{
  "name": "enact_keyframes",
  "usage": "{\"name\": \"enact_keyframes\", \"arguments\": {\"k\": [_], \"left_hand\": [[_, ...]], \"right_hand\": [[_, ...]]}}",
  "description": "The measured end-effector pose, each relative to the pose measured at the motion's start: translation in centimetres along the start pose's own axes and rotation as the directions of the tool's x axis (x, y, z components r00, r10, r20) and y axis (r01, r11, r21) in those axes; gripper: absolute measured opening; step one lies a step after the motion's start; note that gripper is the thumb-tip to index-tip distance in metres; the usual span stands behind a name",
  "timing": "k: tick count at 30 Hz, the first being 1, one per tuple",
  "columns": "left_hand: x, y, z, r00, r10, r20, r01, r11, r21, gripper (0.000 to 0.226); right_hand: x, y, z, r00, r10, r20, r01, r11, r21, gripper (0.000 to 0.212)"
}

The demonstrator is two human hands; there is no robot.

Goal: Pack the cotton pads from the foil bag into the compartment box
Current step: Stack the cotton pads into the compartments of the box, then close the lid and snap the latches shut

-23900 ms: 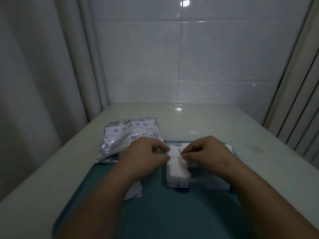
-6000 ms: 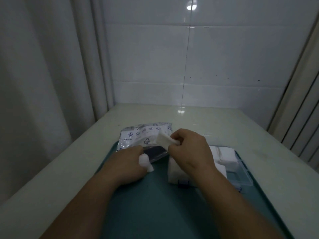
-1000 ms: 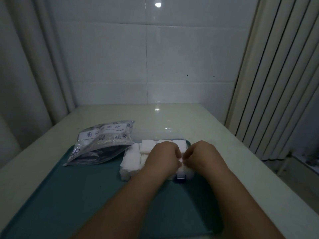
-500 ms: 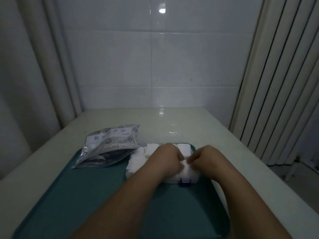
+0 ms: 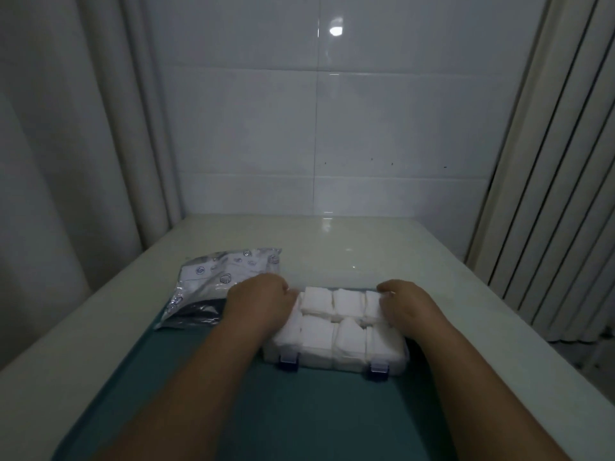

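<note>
Dim, plain indoor room, most likely domestic, though no fitting settles its type. Far side: a wall of large glossy white tiles (image 5: 382, 128) reflecting a ceiling light (image 5: 336, 30). Left: a pale pleated curtain (image 5: 66, 144). Right: a panel of vertical slats (image 5: 559, 194). Near: a smooth off-white table (image 5: 332, 241) carrying a teal tray (image 5: 299, 410), a makeshift workstation.

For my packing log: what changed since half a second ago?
The left hand and right hand moved apart from the middle of the clear plastic compartment box to its two ends. The white cotton pads, silver foil bag and teal tray stayed.
</note>
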State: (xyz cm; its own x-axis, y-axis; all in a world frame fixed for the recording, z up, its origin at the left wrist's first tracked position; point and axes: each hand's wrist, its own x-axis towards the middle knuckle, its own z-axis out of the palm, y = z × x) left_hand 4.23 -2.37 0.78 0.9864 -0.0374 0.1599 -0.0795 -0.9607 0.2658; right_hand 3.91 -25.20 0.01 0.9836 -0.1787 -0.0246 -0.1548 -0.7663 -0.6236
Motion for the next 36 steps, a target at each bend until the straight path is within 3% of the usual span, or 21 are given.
{"name": "enact_keyframes", "arguments": {"k": [3,7,11,13,17,20,22,24,27,33,36], "left_hand": [[0.1,-1.9,-0.2,0.998,-0.049,0.029,0.051,0.995,-0.083,0.037],[0.0,-3.3,-1.0,0.996,-0.078,0.040,0.080,0.995,-0.051,0.027],[-0.4,-4.7,-1.7,0.999,-0.049,0.015,0.051,0.966,-0.255,0.067],[-0.8,-5.2,-2.0,0.998,-0.009,-0.065,-0.003,0.983,-0.182,0.073],[-1.2,-6.5,-1.4,0.997,0.023,-0.069,-0.001,0.953,0.304,0.061],[-0.8,-7.2,-1.8,0.990,-0.120,0.073,0.098,0.963,0.253,0.048],[-0.3,-7.2,-2.8,0.971,-0.185,0.153,0.144,0.957,0.250,0.052],[-0.1,-7.5,-3.6,0.977,-0.191,0.093,0.158,0.947,0.281,0.056],[-0.8,-9.2,-3.7,0.984,-0.090,-0.156,0.144,0.914,0.380,0.043],[-1.3,-9.9,-3.1,0.984,-0.168,-0.053,0.176,0.921,0.347,0.039],[-1.1,-8.6,-3.2,0.991,-0.109,-0.083,0.127,0.961,0.246,0.041]], "right_hand": [[-0.2,0.1,0.4,1.000,-0.027,-0.002,0.027,0.998,-0.049,0.040],[-0.3,0.3,0.8,0.999,-0.044,-0.021,0.043,0.998,-0.040,0.041],[-0.2,0.4,1.0,0.998,-0.044,-0.034,0.044,0.999,-0.012,0.040],[-0.2,0.4,1.0,0.998,-0.046,-0.036,0.045,0.999,-0.016,0.040],[-0.2,0.2,1.1,0.998,-0.050,-0.044,0.050,0.999,-0.008,0.041],[-0.3,0.2,1.3,0.998,-0.043,-0.044,0.044,0.999,0.027,0.041],[-0.3,0.2,1.4,0.998,-0.038,-0.040,0.040,0.998,0.044,0.040],[-0.3,0.1,1.4,0.999,-0.032,-0.035,0.034,0.998,0.053,0.040],[-0.5,-0.1,1.3,0.999,-0.031,-0.030,0.033,0.997,0.064,0.041],[-0.5,-0.6,1.4,0.999,-0.037,0.012,0.036,0.997,0.071,0.041],[-0.8,-0.8,1.2,0.998,-0.042,0.043,0.038,0.996,0.076,0.036]]}}
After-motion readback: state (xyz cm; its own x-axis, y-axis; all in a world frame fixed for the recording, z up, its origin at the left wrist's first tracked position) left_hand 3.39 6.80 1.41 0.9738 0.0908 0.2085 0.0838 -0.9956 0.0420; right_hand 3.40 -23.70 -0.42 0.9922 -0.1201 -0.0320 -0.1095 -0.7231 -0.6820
